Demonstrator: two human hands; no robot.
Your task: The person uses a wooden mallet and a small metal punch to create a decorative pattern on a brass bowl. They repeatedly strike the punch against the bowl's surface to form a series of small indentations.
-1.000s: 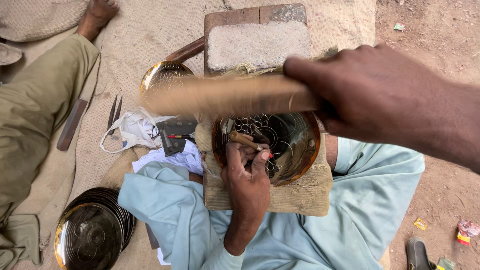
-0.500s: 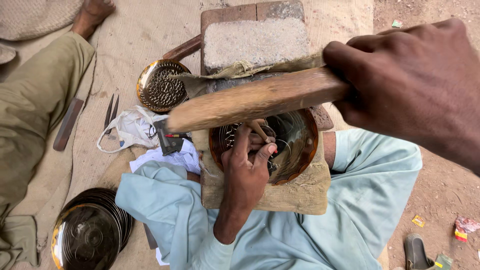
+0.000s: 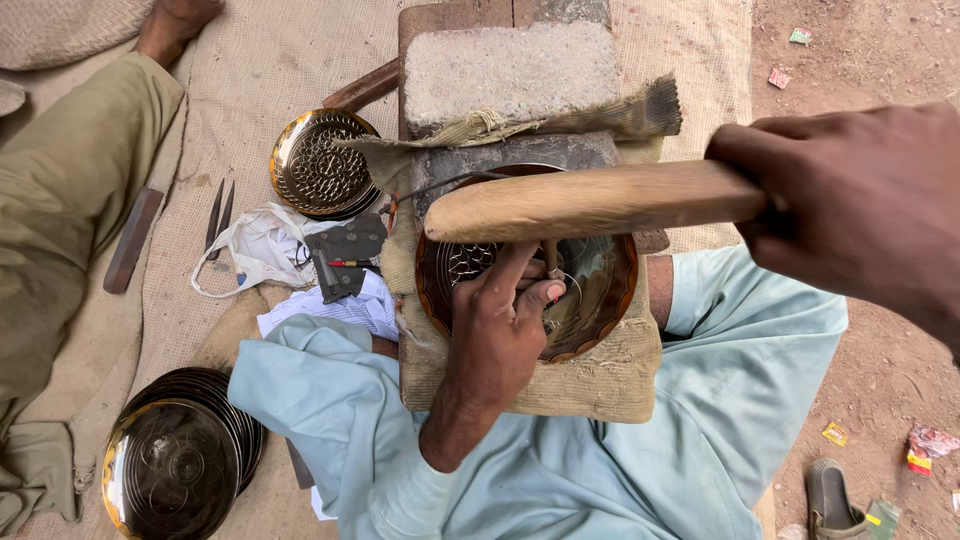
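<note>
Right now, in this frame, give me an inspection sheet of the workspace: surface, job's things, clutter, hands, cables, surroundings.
Surface: woven mat on bare dirt; padded block across the lap.
Job's things: round metal plate on the block; thin punch upright on it; wooden mallet raised above.
Clutter: patterned plate, stack of dark plates, shears, flat bar, white bag, stone slab.
Hands: left hand grips the punch; right hand grips the mallet.
Cables: nothing seen.
Surroundings: another person's trouser leg; sandal; scattered wrappers.
</note>
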